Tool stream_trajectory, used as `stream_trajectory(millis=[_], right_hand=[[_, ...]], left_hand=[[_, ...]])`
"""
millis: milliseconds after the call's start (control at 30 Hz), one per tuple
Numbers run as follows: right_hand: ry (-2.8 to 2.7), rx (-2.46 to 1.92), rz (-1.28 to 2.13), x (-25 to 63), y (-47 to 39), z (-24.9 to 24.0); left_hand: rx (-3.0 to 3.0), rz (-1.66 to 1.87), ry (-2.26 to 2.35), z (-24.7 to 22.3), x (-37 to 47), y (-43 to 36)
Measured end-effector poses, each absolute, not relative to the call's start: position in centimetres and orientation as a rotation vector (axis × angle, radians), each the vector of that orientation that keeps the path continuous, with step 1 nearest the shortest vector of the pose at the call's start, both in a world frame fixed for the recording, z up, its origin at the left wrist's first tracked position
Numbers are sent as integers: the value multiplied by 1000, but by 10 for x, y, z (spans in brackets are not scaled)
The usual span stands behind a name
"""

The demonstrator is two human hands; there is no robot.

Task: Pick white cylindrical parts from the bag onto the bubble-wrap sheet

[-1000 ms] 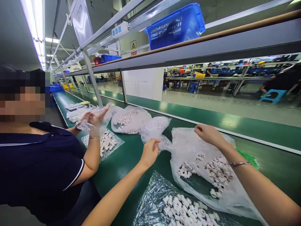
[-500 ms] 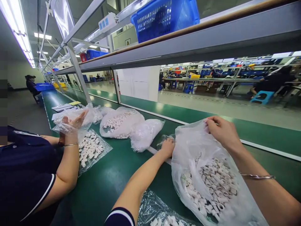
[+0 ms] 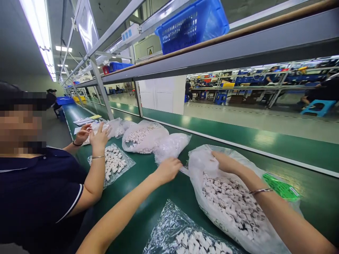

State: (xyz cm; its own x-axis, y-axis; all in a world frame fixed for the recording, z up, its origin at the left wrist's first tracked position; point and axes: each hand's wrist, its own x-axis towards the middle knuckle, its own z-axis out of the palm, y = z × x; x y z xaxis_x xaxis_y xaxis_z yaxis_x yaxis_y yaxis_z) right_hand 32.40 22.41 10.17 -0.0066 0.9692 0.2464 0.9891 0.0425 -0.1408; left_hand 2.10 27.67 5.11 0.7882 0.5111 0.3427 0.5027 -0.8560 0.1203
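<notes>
A large translucent plastic bag (image 3: 197, 187) lies on the green bench, filled with small white tube-like pieces (image 3: 230, 197). My right hand (image 3: 225, 163) is at the bag's upper part, its fingers curled on the film and partly hidden. Left of the bag, my left hand (image 3: 168, 170) is closed just above the bench; what its fingers hold is too small to make out. In front of me, a clear plastic bag (image 3: 164, 225) lies flat with white pieces (image 3: 202, 243) on it. A knotted white bag (image 3: 172, 146) is just beyond my left hand.
At the left, a co-worker's hands (image 3: 99, 135) handle clear plastic near another sheet of white pieces (image 3: 115, 162). Another filled bag (image 3: 144, 137) stands farther back. A green mesh packet (image 3: 282, 187) is beside my right forearm. Overhead, a shelf holds a blue basket (image 3: 193, 28).
My right hand has gone from the bag's raised rim down into its upper part, and the bag has sagged open. My left hand has moved left, away from the bag. The green packet now shows.
</notes>
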Motion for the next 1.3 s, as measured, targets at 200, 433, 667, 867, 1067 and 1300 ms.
stream_trajectory(millis=[200,433,667,867,1067,1300], right_hand=[[-2025,-1984,-152,296,187,139],[-2113,-1708,-291,237,99,158],[-2074,-1668,-148,216,44,146],[-2186,-1511,-28,166,70,125],[-2584,-1473,-473,80,176,97],[-2579,-1709,-464,59,268,65]], left_hand=[[2799,782,1184,62,-54,304],[2592,911,1174,83,-46,332],[2368,987,1188,121,-45,357],[2330,820,1119,107,-40,341],[2217,833,1083,93,-51,335],[1916,1222,1006,80,-96,334]])
